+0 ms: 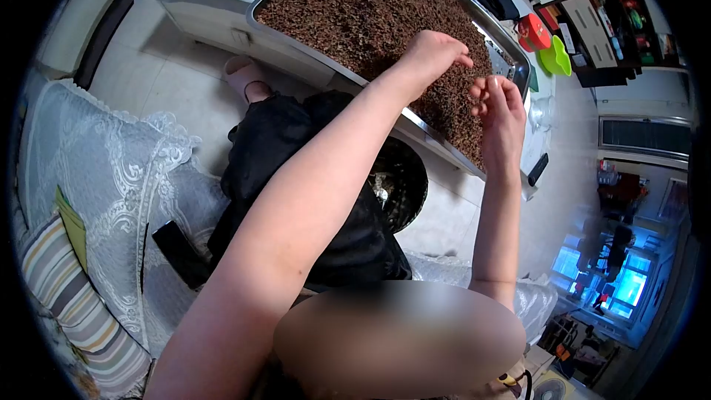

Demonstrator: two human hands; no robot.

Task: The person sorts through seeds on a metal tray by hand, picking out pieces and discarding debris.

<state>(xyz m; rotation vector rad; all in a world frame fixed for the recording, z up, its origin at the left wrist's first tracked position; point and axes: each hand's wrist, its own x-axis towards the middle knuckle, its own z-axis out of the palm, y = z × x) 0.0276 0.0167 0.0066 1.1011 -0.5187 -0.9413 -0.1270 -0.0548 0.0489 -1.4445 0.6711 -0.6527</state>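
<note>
A large metal tray (527,78) lies in front of me, heaped with small reddish-brown dried bits (355,11) that look like peppercorns. Over the right part of the heap is my left hand (432,58), its fingers curled and pinched together. My right hand (502,100) faces it near the tray's right end, thumb and fingers also closed in a pinch. A small gap separates the two hands. Whatever lies between the fingertips of either hand is too small to make out.
Below the tray's near edge stands a dark wastebasket (400,185). A red container (532,32), a bright green bowl (555,56) and a black remote-like object (538,169) sit beyond the tray. A black phone-like object (180,253) rests on the lace-covered sofa (104,155), near a striped cushion (78,292).
</note>
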